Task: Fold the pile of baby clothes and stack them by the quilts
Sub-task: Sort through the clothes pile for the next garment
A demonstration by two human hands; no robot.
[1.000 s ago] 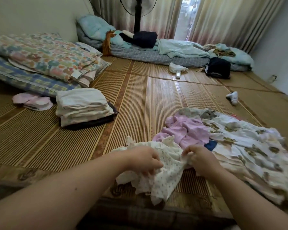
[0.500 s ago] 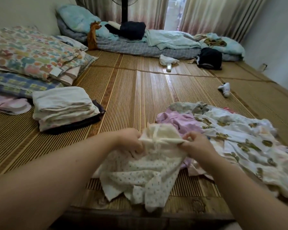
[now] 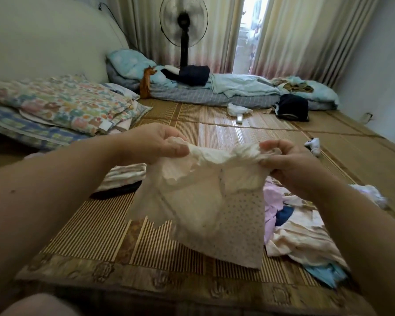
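From the head camera, the left hand (image 3: pixel 154 142) is pinching one top corner of a thin cream dotted baby garment (image 3: pixel 205 210), fingers (image 3: pixel 175 152) curled tight on the bunched hem. The right hand (image 3: pixel 291 161) is gripping the other corner, fingers clenched round the fabric. The garment is hanging in the air to the right of the folded floral quilts (image 3: pixel 62 103). The loose pile of pink and white baby clothes (image 3: pixel 294 226) is lying farther right of the quilts. A folded cream stack (image 3: pixel 126 176) is sitting just beside the quilts.

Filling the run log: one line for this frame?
left hand: grips cream dotted garment top edge | right hand: grips same edge | garment: held up, hanging | folded stack: near quilts | pile: unfolded, right
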